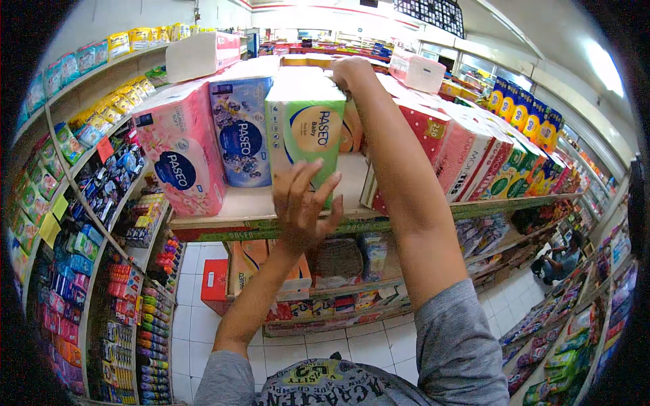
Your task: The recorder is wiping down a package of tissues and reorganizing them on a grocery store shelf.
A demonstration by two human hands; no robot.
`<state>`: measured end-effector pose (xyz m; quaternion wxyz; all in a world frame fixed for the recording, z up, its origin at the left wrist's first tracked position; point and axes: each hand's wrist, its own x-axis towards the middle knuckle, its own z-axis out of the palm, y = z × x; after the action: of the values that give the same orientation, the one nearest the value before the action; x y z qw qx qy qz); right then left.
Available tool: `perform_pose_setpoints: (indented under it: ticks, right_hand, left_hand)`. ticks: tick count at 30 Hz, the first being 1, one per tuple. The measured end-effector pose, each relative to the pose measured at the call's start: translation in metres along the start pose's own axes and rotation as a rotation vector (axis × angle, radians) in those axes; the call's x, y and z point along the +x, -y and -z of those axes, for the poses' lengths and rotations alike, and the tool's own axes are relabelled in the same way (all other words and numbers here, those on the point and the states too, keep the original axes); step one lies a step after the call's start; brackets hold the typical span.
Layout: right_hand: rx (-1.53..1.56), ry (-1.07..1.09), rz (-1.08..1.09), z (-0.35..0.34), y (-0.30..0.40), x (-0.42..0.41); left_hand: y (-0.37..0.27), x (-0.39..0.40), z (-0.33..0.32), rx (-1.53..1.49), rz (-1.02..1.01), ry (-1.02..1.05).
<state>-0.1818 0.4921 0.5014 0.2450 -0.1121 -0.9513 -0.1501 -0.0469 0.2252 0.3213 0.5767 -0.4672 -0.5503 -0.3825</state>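
A green Paseo Baby tissue pack (317, 119) stands upright near the front of the top shelf (244, 203). My left hand (307, 203) is at its lower front, fingers apart; whether the fingertips touch the wrapper I cannot tell. My right hand (350, 71) reaches over to the pack's rear right top corner. Its fingers curl down out of sight, so a hold is not visible. Left of the green pack stand a blue Paseo pack (242, 132) and a pink Paseo pack (179, 152). Behind it, partly covered, is an orange pack (351, 127).
Red-and-white tissue packs (421, 127) and Montiss packs (464, 157) line the shelf's right side. One white-and-pink pack (203, 56) lies on top at left. Stocked shelving (91, 167) rises at left. A person (561, 259) is low in the right aisle.
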Motion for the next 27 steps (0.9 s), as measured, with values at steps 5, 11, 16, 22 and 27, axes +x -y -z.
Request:
perform_pose_setpoints:
  ticks: [5,11,16,22,27]
  right_hand:
    - [-0.053,-0.078,-0.081,0.005,-0.022,0.009]
    - [-0.082,-0.186,-0.131,0.003,-0.006,0.018]
    - [-0.107,-0.261,-0.187,-0.01,-0.023,0.023]
    - [-0.107,-0.371,-0.195,-0.019,-0.014,0.031]
    - [-0.195,-0.437,-0.262,-0.025,-0.073,-0.02]
  left_hand:
    - [-0.072,0.022,-0.023,-0.542,0.391,0.335]
    - [-0.081,0.02,-0.053,-0.532,0.484,0.527]
    - [-0.099,0.017,-0.079,-0.524,0.526,0.552]
    - [-0.095,-0.007,-0.105,-0.47,0.545,0.374]
    - [-0.131,0.01,-0.08,-0.454,0.387,0.49]
